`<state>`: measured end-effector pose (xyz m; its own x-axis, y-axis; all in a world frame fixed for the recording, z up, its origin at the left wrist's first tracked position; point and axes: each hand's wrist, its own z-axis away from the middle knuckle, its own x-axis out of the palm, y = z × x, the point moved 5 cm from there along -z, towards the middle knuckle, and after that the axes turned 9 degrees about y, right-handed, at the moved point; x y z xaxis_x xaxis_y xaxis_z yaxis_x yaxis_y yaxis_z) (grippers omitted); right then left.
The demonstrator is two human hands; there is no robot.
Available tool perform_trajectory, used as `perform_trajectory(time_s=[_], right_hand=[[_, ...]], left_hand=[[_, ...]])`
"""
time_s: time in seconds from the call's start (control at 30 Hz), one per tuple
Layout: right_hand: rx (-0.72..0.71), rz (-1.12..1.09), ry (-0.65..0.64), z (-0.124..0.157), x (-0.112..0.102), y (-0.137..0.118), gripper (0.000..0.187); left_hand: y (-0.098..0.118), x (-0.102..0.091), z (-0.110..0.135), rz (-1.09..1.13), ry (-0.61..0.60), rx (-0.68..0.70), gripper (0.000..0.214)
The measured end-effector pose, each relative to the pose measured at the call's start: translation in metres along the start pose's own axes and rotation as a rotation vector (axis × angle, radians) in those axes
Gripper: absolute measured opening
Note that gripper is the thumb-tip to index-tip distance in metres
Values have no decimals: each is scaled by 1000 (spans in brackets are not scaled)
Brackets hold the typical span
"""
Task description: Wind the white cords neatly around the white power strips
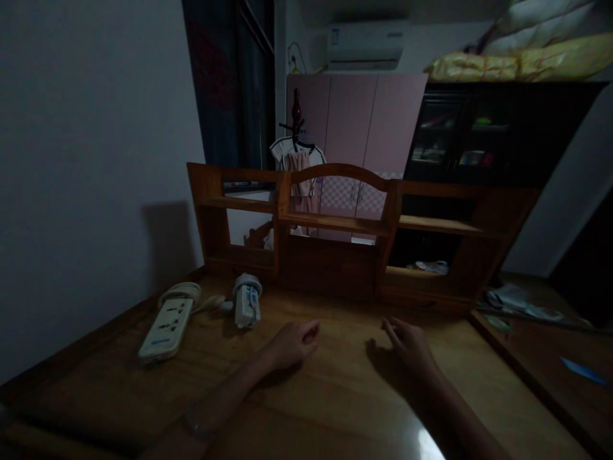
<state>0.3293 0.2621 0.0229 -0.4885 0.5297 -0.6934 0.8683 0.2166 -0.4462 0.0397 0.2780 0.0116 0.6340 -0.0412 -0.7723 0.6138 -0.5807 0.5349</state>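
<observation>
- On the glossy brown wooden desk (335, 396), the left hand (293, 345) lies with its fingers curled loosely inward, grasping nothing.
- Just right of it, apart from it, the right hand (409, 346) rests low over the desktop with fingers loosely spread and released, also empty.
- Nearest the left hand, up and to its left, lies a small white cylindrical object with a blue printed label (247, 300); it is on its side near the shelf base, and the print is too dim to read.
- Beside that object lies a long cream-white plastic power strip (166, 326), its cord coiled at its far end; a small blue mark on it cannot be read.
- Along the back of the desk stands an open brown wooden shelf unit with an arched middle (335, 223).
- Its lower right compartment holds a small pale flat item (433, 266); the other compartments look dark.
- On a lower surface at the right lie scattered pale papers (517, 299) and a flat blue piece (584, 372).
- Behind the shelf stand a pink panelled wardrobe (378, 121), a dark glass-fronted cabinet (479, 134) topped with yellow folded bedding (517, 62), and a white wall-mounted air conditioner (366, 46); its badge is unreadable.
</observation>
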Motion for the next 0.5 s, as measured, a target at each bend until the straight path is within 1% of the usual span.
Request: perform_trajectory(time_s=[0.1,0.13,0.27,0.37,0.5], right_hand=[[-12,-50,-106,3,8,-7,48],[-10,-59,-122,5,9,-7,47],[-3,-83,-132,7,8,-6,44],[-2,-92,-120,7,6,-3,42],[-35,-104,-139,9,10,-2,43]], left_hand=[[2,1,0,11,7,13,6],[3,2,0,3,3,13,5],[4,6,3,-37,-26,9,5],[5,7,4,-46,-24,22,6],[4,6,5,-28,-38,17,8]])
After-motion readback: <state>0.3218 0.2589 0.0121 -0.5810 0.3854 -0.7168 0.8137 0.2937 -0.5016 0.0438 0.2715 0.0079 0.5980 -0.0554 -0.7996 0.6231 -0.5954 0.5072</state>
